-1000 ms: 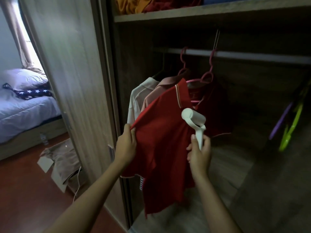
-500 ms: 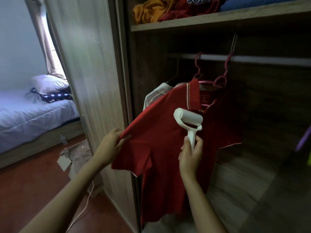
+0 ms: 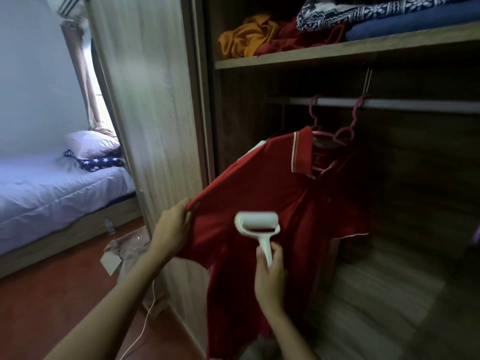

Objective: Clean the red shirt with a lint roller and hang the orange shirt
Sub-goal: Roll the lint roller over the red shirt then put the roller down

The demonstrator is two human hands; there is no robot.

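1. The red shirt (image 3: 280, 203) hung on a pink hanger (image 3: 337, 133) from the rail (image 3: 415, 105) inside the wardrobe (image 3: 155, 126), its front turned toward the camera.
2. The left hand (image 3: 172, 227) had its fingers closed in a pinch on the sleeve edge, pulling the cloth out to the left so the chest panel lay taut.
3. The right hand (image 3: 270, 276) was wrapped shut around the handle of the white roller (image 3: 257, 224), whose drum lay across the shirt's chest; the drum was motion-blurred, so firm contact could not be confirmed.
4. Judged from this, the step in hand was the lint-rolling of the red shirt, somewhere mid-pass; hanging had not begun.
5. An orange garment (image 3: 246, 37), probably the orange shirt, lay crumpled on the shelf (image 3: 337, 50) above the rail, beside dark red and blue folded clothes.
6. The next move likely called for keeping the sleeve tensioned while the drum ran along the fabric, then shifting the pinch to stretch a fresh area.
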